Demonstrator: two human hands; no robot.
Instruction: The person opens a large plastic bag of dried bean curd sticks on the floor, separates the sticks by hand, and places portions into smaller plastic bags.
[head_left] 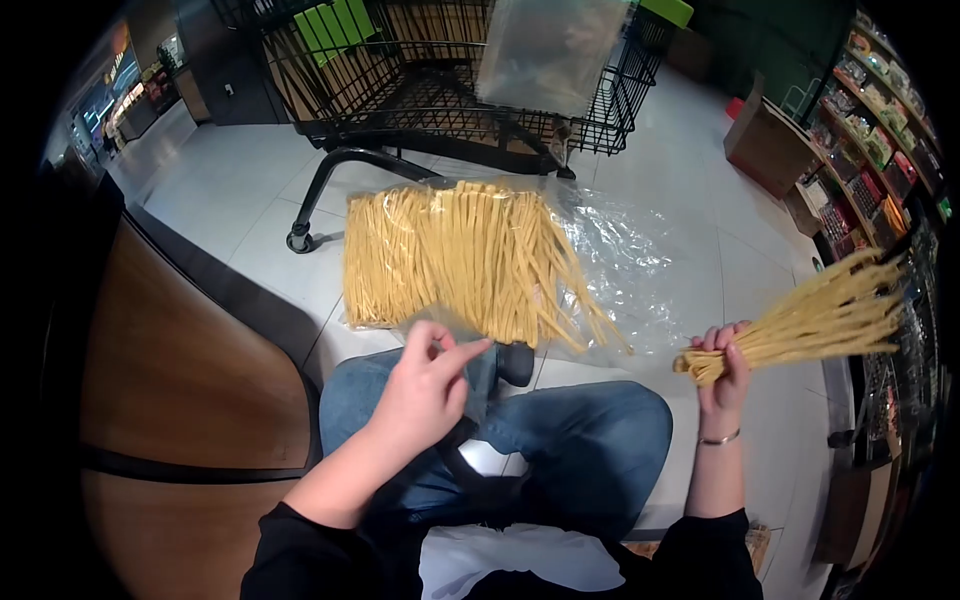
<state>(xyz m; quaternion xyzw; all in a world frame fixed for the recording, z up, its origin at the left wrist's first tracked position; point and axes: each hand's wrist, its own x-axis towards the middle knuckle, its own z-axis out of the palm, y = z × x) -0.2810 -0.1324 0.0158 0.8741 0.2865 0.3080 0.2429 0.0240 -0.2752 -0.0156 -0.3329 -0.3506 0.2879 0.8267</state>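
My right hand (725, 365), out to the right, is closed around one end of a bundle of long, flat yellow strips (820, 310); the loose ends fan out toward the shelves. Above my lap, my left hand (430, 385) has its fingers curled and seems to pinch a clear plastic bag (480, 385), which hangs down over my jeans and is hard to make out. Just beyond it, a large pile of the same yellow strips (470, 260) lies on a big transparent plastic sheet or bag (640, 260) on the floor.
A black wire shopping cart (400, 90) stands behind the pile, with a stack of clear bags (550, 55) hanging on its side. To the left is a curved wooden panel (200, 350). Stocked shelves (870, 130) and a cardboard box (768, 140) stand at right.
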